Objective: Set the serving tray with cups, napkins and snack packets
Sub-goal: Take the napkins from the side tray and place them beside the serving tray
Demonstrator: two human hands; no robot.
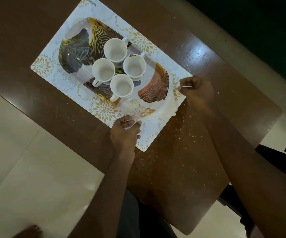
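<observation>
A serving tray (pixel 75 54) printed with dark and gold ginkgo leaves lies on a white placemat (pixel 104 110). Several empty white cups (pixel 115 49) stand bunched in the tray's middle, with a small dark and yellow packet (pixel 118 71) showing between them. A thin white napkin (pixel 162 109) is stretched over the tray's near right end. My left hand (pixel 126 130) pinches one corner of it at the tray's near edge. My right hand (pixel 196 91) pinches the opposite corner at the placemat's right edge.
The placemat sits on a brown table (pixel 173 160) speckled with pale crumbs. Light floor tiles (pixel 27 160) lie to the left, where a bare foot (pixel 29 231) shows at the bottom. A dark chair (pixel 276 157) stands at the right.
</observation>
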